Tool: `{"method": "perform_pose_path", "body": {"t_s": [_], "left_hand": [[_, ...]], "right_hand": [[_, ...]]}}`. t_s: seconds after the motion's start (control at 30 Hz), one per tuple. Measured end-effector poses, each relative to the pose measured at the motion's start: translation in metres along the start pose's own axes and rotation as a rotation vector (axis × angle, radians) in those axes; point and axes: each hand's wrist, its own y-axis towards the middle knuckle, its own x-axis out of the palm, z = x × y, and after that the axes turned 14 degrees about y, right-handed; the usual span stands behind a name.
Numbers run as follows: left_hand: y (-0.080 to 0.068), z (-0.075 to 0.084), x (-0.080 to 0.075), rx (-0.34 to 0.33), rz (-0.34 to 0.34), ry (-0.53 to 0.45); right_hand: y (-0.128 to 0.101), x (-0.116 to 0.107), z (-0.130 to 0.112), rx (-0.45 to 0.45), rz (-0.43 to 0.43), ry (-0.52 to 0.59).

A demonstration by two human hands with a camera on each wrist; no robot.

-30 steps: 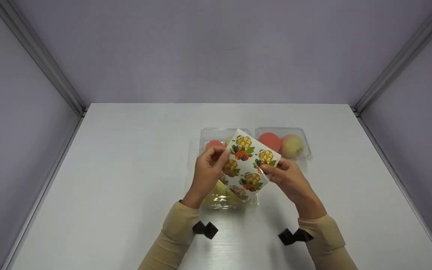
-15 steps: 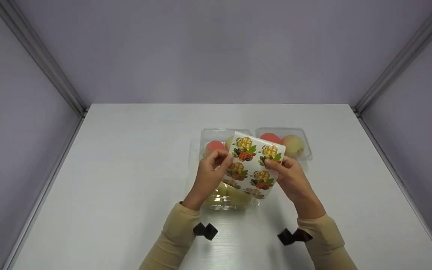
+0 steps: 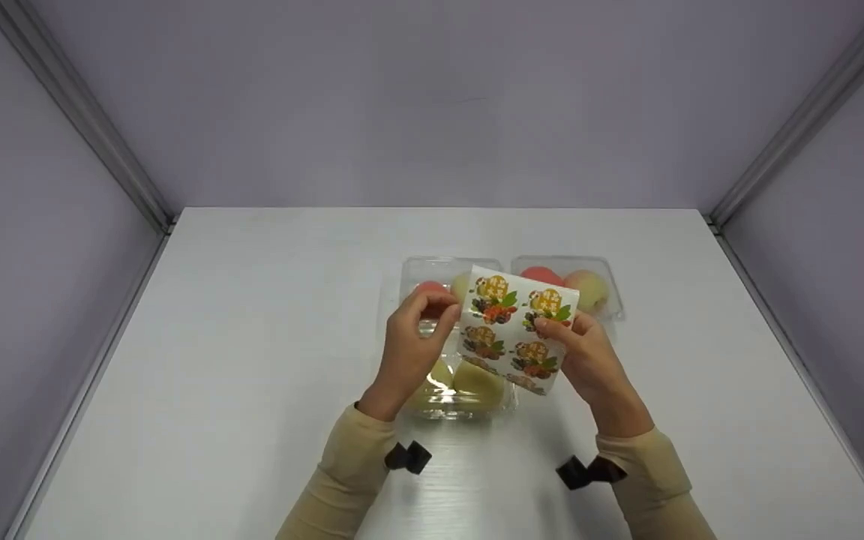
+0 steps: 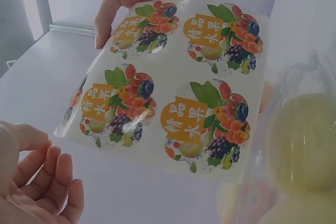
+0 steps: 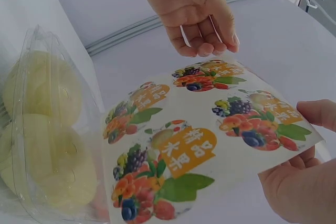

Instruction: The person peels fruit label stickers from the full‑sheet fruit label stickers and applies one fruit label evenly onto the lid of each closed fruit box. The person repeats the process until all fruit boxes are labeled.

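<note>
We saw three clear clamshell boxes on the worktop, one below our left hand with two pale yellow fruits, two beyond our hands holding peaches, right hand pinching the sticker sheet, left hand's fingers loosely curled beside its edge, not gripping.

The sticker sheet hides part of the far fruit boxes and the near box. Both forearms run off the bottom edge. The stickers' small print is unreadable from overhead.
</note>
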Motion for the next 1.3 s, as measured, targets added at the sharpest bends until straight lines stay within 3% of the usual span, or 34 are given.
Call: {"method": "perform_pose_path", "body": {"t_s": [0.13, 0.63, 0.87, 1.3], "left_hand": [[0.001, 0.002, -0.002, 0.093, 0.054, 0.079], [0.008, 0.013, -0.008, 0.239, 0.092, 0.309], [0.01, 0.012, -0.009, 0.243, 0.062, 0.384], [0.009, 0.008, -0.008, 0.211, 0.022, 0.352]], "right_hand": [[0.001, 0.0, 0.001, 0.009, -0.007, -0.004], [0.0, 0.004, 0.001, 0.0, -0.068, -0.05], [-0.002, 0.004, 0.0, -0.009, -0.149, -0.081], [0.0, 0.007, 0.002, -0.006, -0.158, -0.094]]}}
